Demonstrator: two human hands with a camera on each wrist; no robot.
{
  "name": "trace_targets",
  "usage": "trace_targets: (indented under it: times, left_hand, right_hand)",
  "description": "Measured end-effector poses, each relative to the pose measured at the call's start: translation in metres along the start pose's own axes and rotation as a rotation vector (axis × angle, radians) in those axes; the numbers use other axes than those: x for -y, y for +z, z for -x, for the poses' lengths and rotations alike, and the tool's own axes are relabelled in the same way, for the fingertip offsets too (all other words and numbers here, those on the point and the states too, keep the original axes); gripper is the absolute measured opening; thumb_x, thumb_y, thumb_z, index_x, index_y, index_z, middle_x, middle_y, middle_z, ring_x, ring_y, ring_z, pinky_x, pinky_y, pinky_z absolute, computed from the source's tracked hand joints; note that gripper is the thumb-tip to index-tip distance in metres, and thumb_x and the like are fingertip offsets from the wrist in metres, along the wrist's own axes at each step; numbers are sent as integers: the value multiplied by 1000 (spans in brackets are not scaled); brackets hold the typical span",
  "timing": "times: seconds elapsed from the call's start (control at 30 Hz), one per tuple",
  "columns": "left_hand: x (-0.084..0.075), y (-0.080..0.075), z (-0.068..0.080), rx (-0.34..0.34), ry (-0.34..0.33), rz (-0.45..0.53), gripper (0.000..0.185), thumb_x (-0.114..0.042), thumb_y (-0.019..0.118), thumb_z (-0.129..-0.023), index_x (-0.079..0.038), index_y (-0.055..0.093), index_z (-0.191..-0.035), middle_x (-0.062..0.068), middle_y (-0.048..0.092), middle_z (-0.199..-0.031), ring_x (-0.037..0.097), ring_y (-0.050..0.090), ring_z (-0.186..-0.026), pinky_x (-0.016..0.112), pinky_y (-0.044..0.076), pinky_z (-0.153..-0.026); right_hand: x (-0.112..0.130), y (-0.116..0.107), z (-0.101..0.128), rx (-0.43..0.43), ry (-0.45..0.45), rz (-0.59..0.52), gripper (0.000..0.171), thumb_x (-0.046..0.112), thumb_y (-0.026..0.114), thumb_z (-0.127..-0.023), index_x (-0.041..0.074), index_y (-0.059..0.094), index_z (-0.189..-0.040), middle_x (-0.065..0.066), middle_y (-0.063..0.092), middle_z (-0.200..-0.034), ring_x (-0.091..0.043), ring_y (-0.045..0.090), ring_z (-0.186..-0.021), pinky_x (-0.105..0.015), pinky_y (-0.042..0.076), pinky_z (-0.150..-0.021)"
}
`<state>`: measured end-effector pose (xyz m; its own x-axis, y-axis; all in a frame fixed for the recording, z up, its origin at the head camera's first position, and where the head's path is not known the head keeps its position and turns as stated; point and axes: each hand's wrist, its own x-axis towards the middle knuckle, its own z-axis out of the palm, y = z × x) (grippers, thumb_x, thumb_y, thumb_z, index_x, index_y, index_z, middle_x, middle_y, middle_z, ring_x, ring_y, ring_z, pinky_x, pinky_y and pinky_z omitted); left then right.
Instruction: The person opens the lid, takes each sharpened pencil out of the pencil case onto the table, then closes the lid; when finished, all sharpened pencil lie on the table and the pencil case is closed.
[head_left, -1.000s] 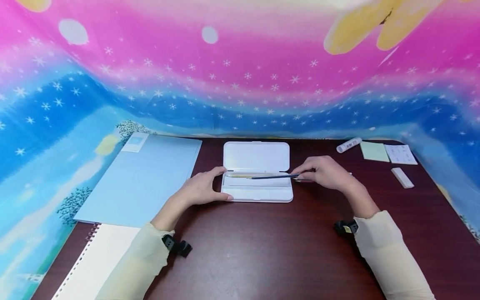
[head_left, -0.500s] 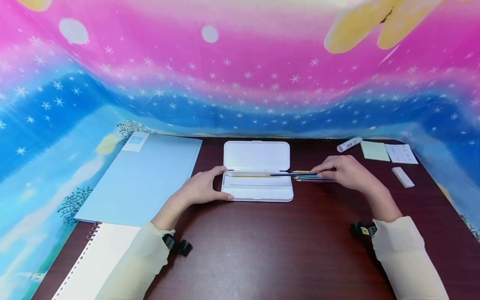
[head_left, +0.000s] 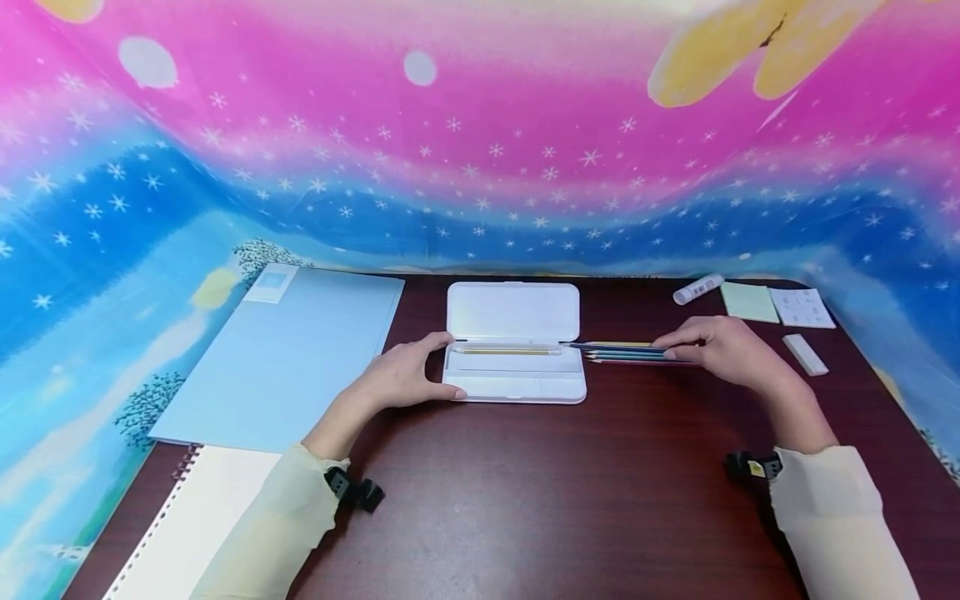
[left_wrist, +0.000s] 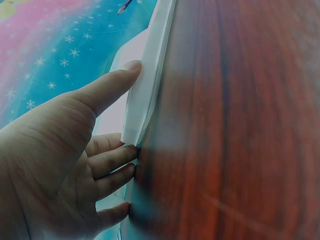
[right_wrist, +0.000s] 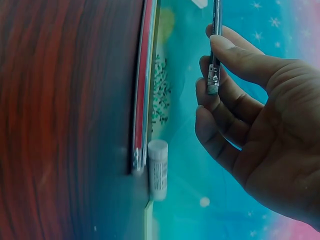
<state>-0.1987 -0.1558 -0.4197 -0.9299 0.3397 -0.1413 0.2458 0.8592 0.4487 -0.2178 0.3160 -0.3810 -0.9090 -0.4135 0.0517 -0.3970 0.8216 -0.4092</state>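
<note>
A white pencil case [head_left: 517, 385] lies with its lid [head_left: 513, 312] raised, one yellowish pencil [head_left: 510, 352] in its rear compartment. My left hand [head_left: 401, 375] holds the case by its left end, thumb on the front wall and index finger near the hinge. In the left wrist view, the thumb [left_wrist: 117, 80] presses the case's wall. My right hand [head_left: 723, 350] pinches a dark pencil [right_wrist: 215, 60] near its eraser end between thumb and fingers. Its tip reaches the case's right rear corner. Several coloured pencils [head_left: 622, 357] lie on the table under and beside it.
Behind the right hand are a glue stick [head_left: 698, 289], a green sticky-note pad [head_left: 750, 302], a printed white pad [head_left: 802, 308] and a white eraser [head_left: 806, 355]. A light blue folder [head_left: 300, 358] overlaps a spiral notebook [head_left: 202, 517] at left. A printed curtain [head_left: 480, 150] hangs behind.
My right hand has moved right, carrying the dark pencil from over the case toward the pencils on the table, which now show more fully. My left hand has stayed on the case.
</note>
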Motion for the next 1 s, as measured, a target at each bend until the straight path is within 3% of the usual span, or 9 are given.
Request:
trace_targets:
  times: [0.3, 0.5, 0.7, 0.87, 1.0]
  left_hand:
    - [0, 2, 0, -3, 2, 1, 97, -67, 78, -75, -24, 41, -153, 7, 59, -146, 32, 60, -128, 54, 49, -101]
    - [0, 0, 0, -5, 8, -2, 97, -68, 78, -75, -23, 42, -153, 7, 58, -147, 32, 60, -128, 55, 49, -101]
    - [1, 0, 1, -3, 6, 2, 96, -67, 78, -76, -24, 41, -153, 7, 57, -148, 33, 59, -129, 55, 48, -102]
    - [2, 1, 0, 1, 4, -3, 97, -68, 78, -75, -24, 41, -154, 8, 57, -148, 33, 59, -130, 55, 48, -102]
    - [2, 1, -1, -1, 1, -7, 97, -68, 78, -75, -24, 41, -153, 8, 58, -146, 32, 59, -128, 55, 49, -101]
  right_hand:
    - [-19, -10, 8, 84, 122, -56, 21, 16, 72, -95, 24, 81, -112, -1, 74, -103, -9, 63, -84, -27, 51, -71]
    - [-34, -11, 12, 152, 195, -80, 20, 17, 71, -95, 22, 81, -111, -11, 73, -115, -26, 68, -103, -41, 54, -84]
    - [-43, -7, 11, 181, 189, -41, 18, 17, 72, -94, 23, 82, -107, -17, 72, -122, -38, 65, -115, -55, 52, -92]
    - [-44, -3, 8, 194, 204, 0, 11, 18, 73, -93, 19, 81, -101, -12, 75, -111, -29, 63, -98, -43, 52, -80]
    - [-42, 0, 5, 207, 238, -17, 6, 17, 70, -94, 17, 75, -95, -2, 70, -92, -20, 53, -82, -34, 43, -70]
